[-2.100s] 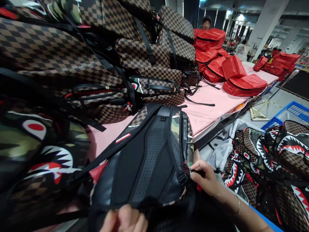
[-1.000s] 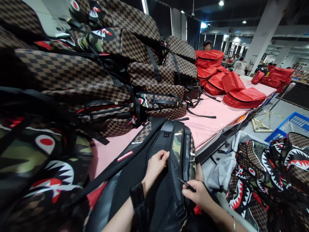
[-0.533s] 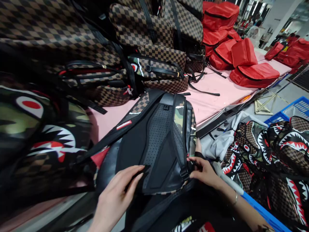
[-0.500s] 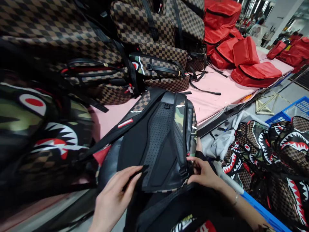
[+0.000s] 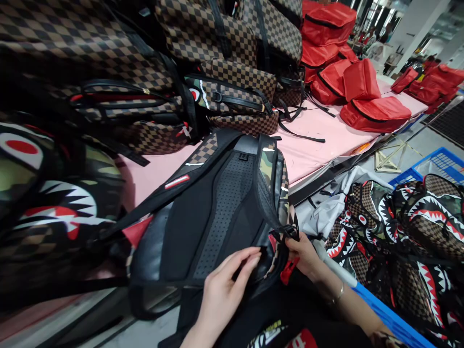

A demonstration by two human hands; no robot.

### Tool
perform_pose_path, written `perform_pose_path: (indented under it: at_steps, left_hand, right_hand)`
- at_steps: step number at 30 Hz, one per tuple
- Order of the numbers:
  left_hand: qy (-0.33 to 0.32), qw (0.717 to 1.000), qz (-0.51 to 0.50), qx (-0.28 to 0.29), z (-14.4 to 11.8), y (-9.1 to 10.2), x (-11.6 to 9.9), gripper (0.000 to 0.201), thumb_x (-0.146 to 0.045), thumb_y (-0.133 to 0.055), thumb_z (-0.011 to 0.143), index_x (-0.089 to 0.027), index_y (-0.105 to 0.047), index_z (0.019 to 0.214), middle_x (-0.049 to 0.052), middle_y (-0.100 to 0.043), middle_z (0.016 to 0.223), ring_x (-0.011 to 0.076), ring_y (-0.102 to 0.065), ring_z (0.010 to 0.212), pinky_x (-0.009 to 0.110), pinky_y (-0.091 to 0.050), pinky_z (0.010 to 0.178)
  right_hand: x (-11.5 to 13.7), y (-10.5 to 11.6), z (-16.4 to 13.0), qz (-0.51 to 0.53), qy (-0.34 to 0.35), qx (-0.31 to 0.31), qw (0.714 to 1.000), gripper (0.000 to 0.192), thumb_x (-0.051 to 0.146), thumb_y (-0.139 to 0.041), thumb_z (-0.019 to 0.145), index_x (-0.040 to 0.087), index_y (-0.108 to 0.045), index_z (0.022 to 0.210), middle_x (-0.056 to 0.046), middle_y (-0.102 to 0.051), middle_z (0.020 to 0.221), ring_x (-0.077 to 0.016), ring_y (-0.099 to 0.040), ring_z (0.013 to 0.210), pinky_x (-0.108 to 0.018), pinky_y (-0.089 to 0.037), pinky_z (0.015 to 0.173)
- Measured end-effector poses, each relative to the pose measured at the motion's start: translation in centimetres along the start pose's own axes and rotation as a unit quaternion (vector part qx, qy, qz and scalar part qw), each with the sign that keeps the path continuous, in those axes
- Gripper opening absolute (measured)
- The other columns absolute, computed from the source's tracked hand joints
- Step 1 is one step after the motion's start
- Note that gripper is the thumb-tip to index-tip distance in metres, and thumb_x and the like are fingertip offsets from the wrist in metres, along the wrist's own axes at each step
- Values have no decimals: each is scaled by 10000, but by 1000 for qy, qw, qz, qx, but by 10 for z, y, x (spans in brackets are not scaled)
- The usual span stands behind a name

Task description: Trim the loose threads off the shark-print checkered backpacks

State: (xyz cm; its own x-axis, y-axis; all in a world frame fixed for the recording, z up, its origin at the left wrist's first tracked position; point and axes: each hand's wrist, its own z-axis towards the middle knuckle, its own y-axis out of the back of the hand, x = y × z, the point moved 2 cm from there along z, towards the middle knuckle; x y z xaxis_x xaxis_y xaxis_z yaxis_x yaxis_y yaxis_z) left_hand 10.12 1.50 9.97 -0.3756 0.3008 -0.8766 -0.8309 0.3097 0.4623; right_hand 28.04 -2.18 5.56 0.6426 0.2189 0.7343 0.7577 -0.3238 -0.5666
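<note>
A backpack [image 5: 232, 193] lies back panel up at the near edge of the pink-topped table, its black padded back and shoulder straps showing. My left hand [image 5: 226, 285] is in a pinch over its lower right part, on what looks like the end of a black webbing strap. To the right of it, my right hand [image 5: 302, 253] grips the strap buckle [image 5: 289, 232] at the lower end of the right shoulder strap. Part of its fingers is hidden behind the buckle and bag. A small red piece [image 5: 289, 270] hangs just below that hand.
Brown-checkered bags [image 5: 210, 36] are piled along the back of the pink table [image 5: 304, 150]. A shark-mouth backpack [image 5: 61, 203] stands at the left. Red bags [image 5: 375, 113] are heaped at the far right. A blue crate [image 5: 384, 307] on the right holds several shark-patterned backpacks [image 5: 402, 232].
My left hand has moved right, across the backpack toward my right hand. The right shoulder strap's buckle is now lifted in my right hand, and the red piece has come into view.
</note>
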Motion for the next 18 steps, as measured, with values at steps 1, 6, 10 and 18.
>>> perform_pose_path:
  at_steps: [1, 6, 10, 18]
  left_hand:
    - [16, 1000, -19, 9, 6, -8, -4, 223, -385, -547, 791, -248, -642, 939, 5, -691, 890, 149, -647, 783, 243, -509, 730]
    - [50, 997, -44, 24, 30, -34, -18, 249, -434, -547, 769, -208, -610, 854, 9, -647, 766, 143, -597, 670, 253, -478, 637]
    - [15, 998, -59, 3, 32, -35, -20, 238, -385, -497, 809, -194, -546, 675, 2, -547, 669, 135, -510, 642, 250, -411, 621]
    - [119, 940, -315, -57, 16, -29, -3, 206, -358, -547, 790, -177, -516, 698, -27, -468, 594, 107, -440, 584, 232, -381, 599]
  right_hand:
    - [-2, -1, -1, 4, -5, 1, 1000, 313, 362, -770, 577, 151, -567, 688, 86, -383, 483, -12, -197, 371, -170, -126, 351]
    - [-8, -2, -2, -13, 17, -12, 1000, 308, 323, -779, 569, 154, -567, 714, 66, -462, 553, -27, -307, 416, -165, -202, 376]
    - [-4, -5, -2, -67, 18, 6, 998, 298, 331, -757, 587, 156, -537, 685, 87, -396, 507, -23, -249, 392, -176, -167, 369]
    - [9, -29, 3, -190, 42, 29, 981, 277, 343, -681, 608, 165, -470, 611, 84, -343, 499, -40, -258, 446, -188, -183, 427]
